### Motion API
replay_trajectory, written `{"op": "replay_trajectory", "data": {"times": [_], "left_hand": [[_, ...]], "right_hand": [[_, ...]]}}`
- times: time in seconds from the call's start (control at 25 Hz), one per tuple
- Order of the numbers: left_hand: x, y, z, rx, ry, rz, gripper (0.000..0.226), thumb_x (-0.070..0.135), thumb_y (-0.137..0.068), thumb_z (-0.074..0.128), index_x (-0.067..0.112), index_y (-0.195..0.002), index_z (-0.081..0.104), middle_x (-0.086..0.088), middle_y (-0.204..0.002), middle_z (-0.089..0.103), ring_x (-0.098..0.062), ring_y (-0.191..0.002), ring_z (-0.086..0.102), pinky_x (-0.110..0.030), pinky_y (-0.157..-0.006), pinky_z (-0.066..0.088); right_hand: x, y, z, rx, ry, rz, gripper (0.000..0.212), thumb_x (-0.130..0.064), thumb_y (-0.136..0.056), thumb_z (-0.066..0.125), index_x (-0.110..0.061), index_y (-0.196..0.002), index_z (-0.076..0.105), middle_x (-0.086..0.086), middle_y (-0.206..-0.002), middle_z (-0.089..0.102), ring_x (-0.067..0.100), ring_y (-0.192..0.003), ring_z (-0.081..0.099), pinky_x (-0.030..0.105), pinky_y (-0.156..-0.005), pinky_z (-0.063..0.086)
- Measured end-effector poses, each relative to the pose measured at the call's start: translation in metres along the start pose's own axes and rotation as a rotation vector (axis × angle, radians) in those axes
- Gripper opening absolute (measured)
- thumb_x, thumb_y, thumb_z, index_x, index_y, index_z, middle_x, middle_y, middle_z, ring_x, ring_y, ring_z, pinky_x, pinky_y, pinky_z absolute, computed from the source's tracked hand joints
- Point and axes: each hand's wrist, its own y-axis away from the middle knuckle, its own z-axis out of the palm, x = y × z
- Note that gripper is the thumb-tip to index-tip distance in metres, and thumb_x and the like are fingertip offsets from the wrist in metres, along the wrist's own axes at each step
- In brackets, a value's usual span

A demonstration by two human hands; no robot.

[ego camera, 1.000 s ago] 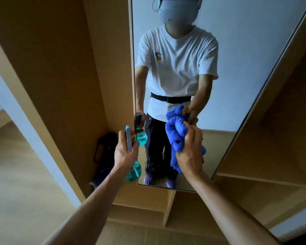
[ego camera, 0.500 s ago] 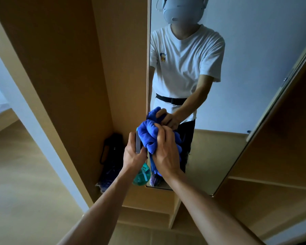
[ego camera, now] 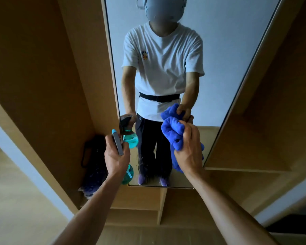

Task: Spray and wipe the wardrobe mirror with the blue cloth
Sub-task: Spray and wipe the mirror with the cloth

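Low in the middle of the frame, the left hand (ego camera: 116,160) grips the teal spray bottle (ego camera: 117,144), nozzle facing the glass, ready to squirt. To its right, the right hand (ego camera: 189,152) squeezes the bunched blue cloth (ego camera: 173,131) against the wardrobe mirror (ego camera: 228,50) to rub it. Wet drips streak the glass low down.

A dark bag (ego camera: 93,152) with a loop strap is sitting low on the wardrobe's base (ego camera: 124,197), in the far left corner, with a purple patterned item (ego camera: 91,184) lying just nearer. Pale wooden floor (ego camera: 16,200) is showing at left.
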Motion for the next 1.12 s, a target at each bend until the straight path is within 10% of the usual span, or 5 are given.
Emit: {"op": "replay_trajectory", "data": {"times": [0.2,0.6,0.88,1.12], "left_hand": [[0.002,0.006,0.007,0.034,-0.017,-0.024,0.022,0.018,-0.097,0.059,0.017,-0.115,0.046,0.000,-0.080,0.054,-0.020,-0.067,0.054,-0.034,-0.059,0.045],[0.006,0.004,0.003,0.013,-0.061,-0.028,0.026,0.014,-0.095,0.060,0.015,-0.117,0.047,0.003,-0.081,0.053,-0.016,-0.069,0.054,-0.044,-0.067,0.053],[0.005,-0.001,0.001,-0.003,-0.087,-0.049,0.025,0.016,-0.094,0.060,0.018,-0.115,0.046,-0.002,-0.083,0.059,-0.022,-0.072,0.059,-0.042,-0.068,0.052],[0.001,-0.004,-0.009,-0.080,-0.070,-0.047,0.027,0.014,-0.094,0.060,0.019,-0.117,0.047,-0.005,-0.091,0.065,-0.025,-0.075,0.064,-0.036,-0.062,0.053]], "right_hand": [[0.063,-0.013,-0.038,0.025,-0.025,0.199,0.013,-0.009,-0.096,0.051,-0.005,-0.105,0.059,0.006,-0.093,0.057,0.003,-0.082,0.054,0.029,-0.069,0.042],[0.084,-0.005,-0.055,0.202,-0.069,0.239,0.031,-0.018,-0.088,0.056,-0.006,-0.117,0.053,0.015,-0.110,0.056,0.030,-0.099,0.059,0.045,-0.081,0.053],[0.043,-0.020,-0.038,0.085,-0.203,0.213,0.021,-0.007,-0.095,0.052,-0.022,-0.080,0.050,-0.006,-0.071,0.053,0.007,-0.063,0.051,0.023,-0.054,0.041],[-0.007,-0.008,0.004,-0.072,0.087,-0.057,0.037,-0.012,-0.089,0.054,-0.007,-0.126,0.056,0.012,-0.111,0.056,0.027,-0.099,0.056,0.036,-0.085,0.052]]}}
